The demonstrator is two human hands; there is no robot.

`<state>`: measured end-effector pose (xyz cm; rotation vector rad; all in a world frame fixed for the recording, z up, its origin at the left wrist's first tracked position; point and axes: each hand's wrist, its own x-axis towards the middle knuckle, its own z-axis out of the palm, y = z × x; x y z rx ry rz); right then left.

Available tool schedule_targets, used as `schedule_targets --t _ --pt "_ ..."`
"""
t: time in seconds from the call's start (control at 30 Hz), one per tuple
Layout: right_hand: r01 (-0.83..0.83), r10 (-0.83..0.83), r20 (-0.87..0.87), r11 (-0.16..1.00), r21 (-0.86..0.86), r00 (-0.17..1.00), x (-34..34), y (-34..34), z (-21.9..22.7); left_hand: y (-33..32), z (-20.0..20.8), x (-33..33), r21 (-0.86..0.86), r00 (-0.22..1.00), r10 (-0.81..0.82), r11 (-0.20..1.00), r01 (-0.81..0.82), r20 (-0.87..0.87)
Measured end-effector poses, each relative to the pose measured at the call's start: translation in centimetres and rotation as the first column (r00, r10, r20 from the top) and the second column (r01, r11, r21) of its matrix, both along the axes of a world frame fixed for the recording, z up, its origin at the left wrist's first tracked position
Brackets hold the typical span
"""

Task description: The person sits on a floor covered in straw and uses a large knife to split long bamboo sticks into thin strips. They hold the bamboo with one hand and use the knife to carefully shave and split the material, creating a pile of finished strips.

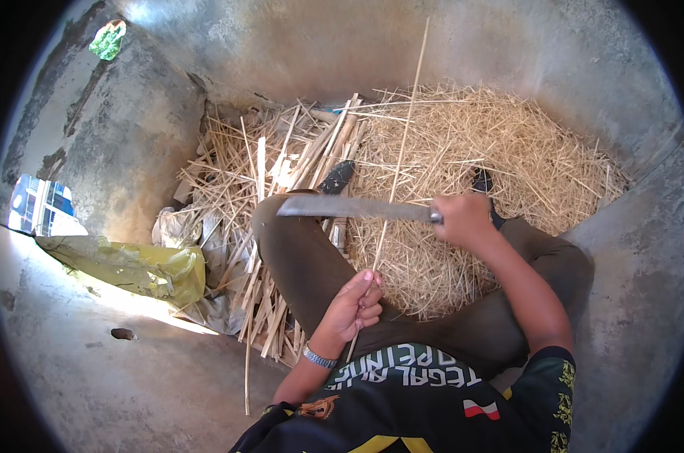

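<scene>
My left hand [359, 305] is closed around a long thin bamboo strip [408, 124], which slants up and away toward the far wall. Its lower end runs down beside my shirt. In my right hand [463, 219] is the handle of a machete [357, 207], gripped with the fingers wrapped round it. The long blade points left and lies across the strip, above my left hand; whether it touches the strip I cannot tell. Motion slightly blurs the blade, and its tip is over my left knee.
A broad heap of pale shavings [500, 151] lies beyond and between my bent legs. Split bamboo strips [263, 302] are piled by my left leg. Further left is a yellow plastic sack [157, 266]. Grey concrete walls [478, 45] stand close around; the left one has openings.
</scene>
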<state>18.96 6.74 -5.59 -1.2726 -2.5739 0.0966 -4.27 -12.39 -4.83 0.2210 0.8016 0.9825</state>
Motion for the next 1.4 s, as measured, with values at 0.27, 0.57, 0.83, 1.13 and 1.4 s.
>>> schedule_targets --t 0.27,0.57,0.83,1.13,1.4 --pt "-0.178 0.188 -0.168 0.981 0.071 0.968 -1.6 -0.1 -2.5 -0.3 0.2 -0.3 0.005 0.999 -0.002 1.000 0.001 0.037" --pt "-0.142 0.193 -0.184 0.955 0.259 0.964 -1.5 -0.1 -1.3 -0.3 0.2 -0.5 0.011 1.000 -0.016 1.000 0.016 0.022" --pt "-0.092 0.151 -0.173 0.946 0.310 0.973 -1.4 0.4 -2.3 -0.2 0.1 -0.4 0.013 0.999 -0.011 1.000 0.011 0.032" --pt "0.639 -0.726 -0.161 0.671 -0.376 0.668 5.0 7.7 -1.3 -1.2 -0.3 -0.8 0.048 0.994 -0.009 0.999 0.004 0.105" --pt "0.417 -0.557 -0.619 0.829 -0.373 0.554 3.5 6.2 -1.4 0.0 -0.4 -0.8 0.053 0.986 0.003 0.998 -0.012 0.166"
